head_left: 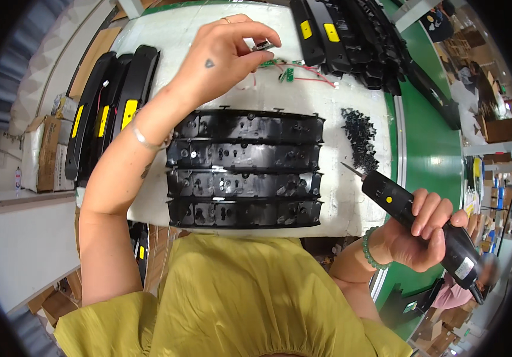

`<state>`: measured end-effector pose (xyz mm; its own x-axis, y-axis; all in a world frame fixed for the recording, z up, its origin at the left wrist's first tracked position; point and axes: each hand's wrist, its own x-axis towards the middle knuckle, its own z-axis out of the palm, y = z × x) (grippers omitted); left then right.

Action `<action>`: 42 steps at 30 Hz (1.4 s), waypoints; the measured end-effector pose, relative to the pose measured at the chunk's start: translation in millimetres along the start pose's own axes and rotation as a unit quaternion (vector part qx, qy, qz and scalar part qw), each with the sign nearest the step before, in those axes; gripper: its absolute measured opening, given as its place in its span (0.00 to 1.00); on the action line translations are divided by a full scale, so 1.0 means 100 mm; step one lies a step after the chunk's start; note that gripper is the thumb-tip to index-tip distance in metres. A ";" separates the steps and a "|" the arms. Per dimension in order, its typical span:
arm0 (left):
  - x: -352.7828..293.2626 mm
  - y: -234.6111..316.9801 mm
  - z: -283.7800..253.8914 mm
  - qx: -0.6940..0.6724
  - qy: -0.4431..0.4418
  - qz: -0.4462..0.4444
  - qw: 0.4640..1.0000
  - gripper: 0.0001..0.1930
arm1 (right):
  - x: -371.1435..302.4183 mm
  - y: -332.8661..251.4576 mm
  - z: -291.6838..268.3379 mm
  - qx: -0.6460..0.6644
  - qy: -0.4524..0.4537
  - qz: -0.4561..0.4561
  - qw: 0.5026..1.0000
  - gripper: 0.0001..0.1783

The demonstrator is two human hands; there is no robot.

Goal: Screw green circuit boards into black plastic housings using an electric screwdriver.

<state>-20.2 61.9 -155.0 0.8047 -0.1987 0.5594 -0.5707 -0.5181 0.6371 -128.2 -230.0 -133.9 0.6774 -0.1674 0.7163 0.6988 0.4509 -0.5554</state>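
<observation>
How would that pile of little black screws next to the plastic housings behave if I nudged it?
The black screws lie loose in a heap, so they would probably scatter and roll. They look small and light; the white mat may slow them.

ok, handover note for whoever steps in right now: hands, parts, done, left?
Left hand: raised over the white work pad, pinching a small metal part at the fingertips, above the small green boards with red wires.
Right hand: gripping the black electric screwdriver, bit aimed toward the pad, touching nothing.
Four black plastic shells lie open side up in a row; black screw pile to their right.
Done: shells laid out.
Left: no boards visible in any shell; whether any screws are in cannot be told.
</observation>
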 end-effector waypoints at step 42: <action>-2.18 0.61 0.27 0.085 -0.112 -0.023 0.990 0.16 | -0.78 0.17 0.81 -0.022 -0.281 0.198 0.939 0.18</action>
<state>-226.3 50.8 -252.2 0.8565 -0.3415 0.3870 -0.5117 -0.6599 0.5502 -187.5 -138.1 -165.2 0.6663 0.5006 0.5527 0.4352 0.3408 -0.8333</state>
